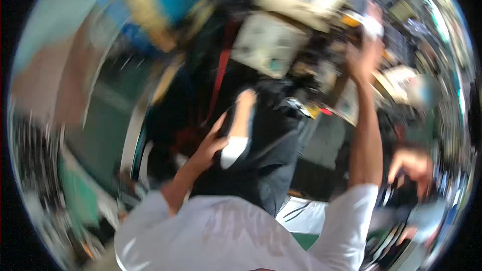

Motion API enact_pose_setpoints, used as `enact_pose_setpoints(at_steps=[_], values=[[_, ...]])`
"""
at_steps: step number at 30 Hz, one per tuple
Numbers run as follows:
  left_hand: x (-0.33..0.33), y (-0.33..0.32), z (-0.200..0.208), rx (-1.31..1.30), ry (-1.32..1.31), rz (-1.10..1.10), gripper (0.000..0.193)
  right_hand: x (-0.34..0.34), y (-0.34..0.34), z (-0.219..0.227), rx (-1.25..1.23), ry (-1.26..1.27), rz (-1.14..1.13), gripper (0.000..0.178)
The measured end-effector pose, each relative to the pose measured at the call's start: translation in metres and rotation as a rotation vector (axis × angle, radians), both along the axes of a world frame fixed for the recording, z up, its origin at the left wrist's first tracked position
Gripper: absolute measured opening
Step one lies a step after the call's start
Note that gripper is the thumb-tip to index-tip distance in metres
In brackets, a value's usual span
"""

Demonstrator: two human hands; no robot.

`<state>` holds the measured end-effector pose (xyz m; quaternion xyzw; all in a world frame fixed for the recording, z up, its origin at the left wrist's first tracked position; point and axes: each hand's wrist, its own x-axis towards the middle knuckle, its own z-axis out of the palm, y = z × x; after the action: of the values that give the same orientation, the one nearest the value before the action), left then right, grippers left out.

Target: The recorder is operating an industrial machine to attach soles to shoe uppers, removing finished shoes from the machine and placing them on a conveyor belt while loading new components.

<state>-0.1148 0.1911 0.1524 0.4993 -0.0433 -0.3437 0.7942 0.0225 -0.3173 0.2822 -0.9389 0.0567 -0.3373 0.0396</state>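
Left hand point(205, 151), elbow bent, has its grip around the tan-and-white shoe-like piece point(242, 120) above the dark lap point(273, 143). Looks like a reaching step to me: right hand point(365, 59) outstretched amid clutter point(399, 47), its grip too blurred to call. Next, I'd judge, calls for a steady left hold.

It's a crowded, blurry work surface point(321, 143): pale square piece point(268, 42) at one o'clock, small red bit point(326, 112) near three!
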Motion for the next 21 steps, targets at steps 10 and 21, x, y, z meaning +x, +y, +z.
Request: enact_pose_setpoints(at_steps=[10,21], values=[[-0.116,0.232,0.018,0.358,-0.118,0.891,0.094,-0.188,0.173,-0.317,-0.138,0.522,0.305,0.047],[-0.383,0.478,-0.045,0.912,0.201,1.833,0.098,-0.172,0.105,-0.315,0.256,0.557,0.429,0.045]])
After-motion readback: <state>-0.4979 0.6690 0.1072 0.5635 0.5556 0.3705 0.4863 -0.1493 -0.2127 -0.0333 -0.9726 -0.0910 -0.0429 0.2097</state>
